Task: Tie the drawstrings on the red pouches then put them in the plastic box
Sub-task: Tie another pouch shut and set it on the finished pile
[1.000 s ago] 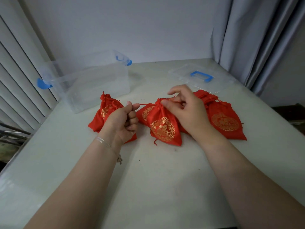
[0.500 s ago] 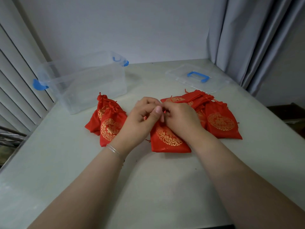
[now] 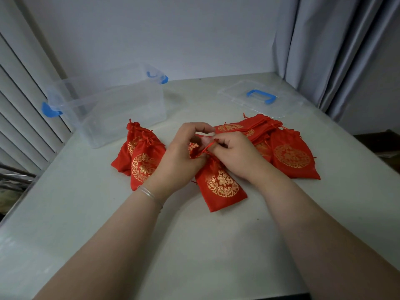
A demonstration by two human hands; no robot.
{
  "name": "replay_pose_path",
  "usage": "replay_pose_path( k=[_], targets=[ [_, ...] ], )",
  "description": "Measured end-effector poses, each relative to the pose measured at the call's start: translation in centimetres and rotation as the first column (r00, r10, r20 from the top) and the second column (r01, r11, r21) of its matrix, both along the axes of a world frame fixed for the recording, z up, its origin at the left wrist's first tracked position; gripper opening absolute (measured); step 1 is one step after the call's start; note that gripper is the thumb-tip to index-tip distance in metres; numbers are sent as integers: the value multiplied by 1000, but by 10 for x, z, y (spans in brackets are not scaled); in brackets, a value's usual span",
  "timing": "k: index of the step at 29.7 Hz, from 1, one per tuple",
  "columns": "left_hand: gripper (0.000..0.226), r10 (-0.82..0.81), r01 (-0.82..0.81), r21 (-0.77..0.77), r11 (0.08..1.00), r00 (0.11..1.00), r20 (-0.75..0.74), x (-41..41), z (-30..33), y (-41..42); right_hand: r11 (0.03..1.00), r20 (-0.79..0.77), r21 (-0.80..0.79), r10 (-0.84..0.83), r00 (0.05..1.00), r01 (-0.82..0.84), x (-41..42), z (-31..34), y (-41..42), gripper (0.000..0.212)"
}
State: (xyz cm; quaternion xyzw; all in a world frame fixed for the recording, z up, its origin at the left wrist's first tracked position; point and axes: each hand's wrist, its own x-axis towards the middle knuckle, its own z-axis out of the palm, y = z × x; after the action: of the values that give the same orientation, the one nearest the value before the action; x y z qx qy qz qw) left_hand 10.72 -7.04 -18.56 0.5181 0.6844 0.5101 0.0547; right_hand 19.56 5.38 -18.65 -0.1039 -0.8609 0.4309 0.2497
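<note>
Both hands meet over the neck of a red pouch [image 3: 220, 185] lying on the bench [image 3: 194, 245]. The left hand [image 3: 179, 156] and right hand [image 3: 236, 154] each have fingers curled, pinching its red drawstring [image 3: 206, 148]. Two tied pouches [image 3: 140, 156] lie to the left, a pile of pouches [image 3: 281, 148] to the right. The clear plastic box [image 3: 108, 109] stands open behind, its lid [image 3: 259, 98] apart.

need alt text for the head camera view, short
Two bare hands, left hand and right hand, pinch the red drawstring of a red fabric pouch with gold print on a pale table. More red pouches lie either side; an open clear plastic box stands behind left.
</note>
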Motion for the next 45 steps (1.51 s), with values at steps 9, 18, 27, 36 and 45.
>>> replay_pose_path(
  k=[9,18,27,36,45],
  targets=[
    [54,16,-30,-93,995,989,-145,-8,-9,4,991,52,85,-111,992,106,2,0,-2,48],
    [47,-11,10,-40,999,1000,-26,-3,-3,3,991,-13,-100,-87,996,85,4,6,-3,45],
    [52,-58,59,-98,993,998,16,-1,-4,3,956,24,-265,-125,992,127,4,10,0,44],
    [29,144,-251,-82,965,762,-632,-2,-13,9,585,94,-806,-32,995,94,8,14,-4,33],
    [26,172,-258,-27,966,713,-680,2,-10,12,476,75,-873,-94,993,110,8,17,-8,32]
  ],
)
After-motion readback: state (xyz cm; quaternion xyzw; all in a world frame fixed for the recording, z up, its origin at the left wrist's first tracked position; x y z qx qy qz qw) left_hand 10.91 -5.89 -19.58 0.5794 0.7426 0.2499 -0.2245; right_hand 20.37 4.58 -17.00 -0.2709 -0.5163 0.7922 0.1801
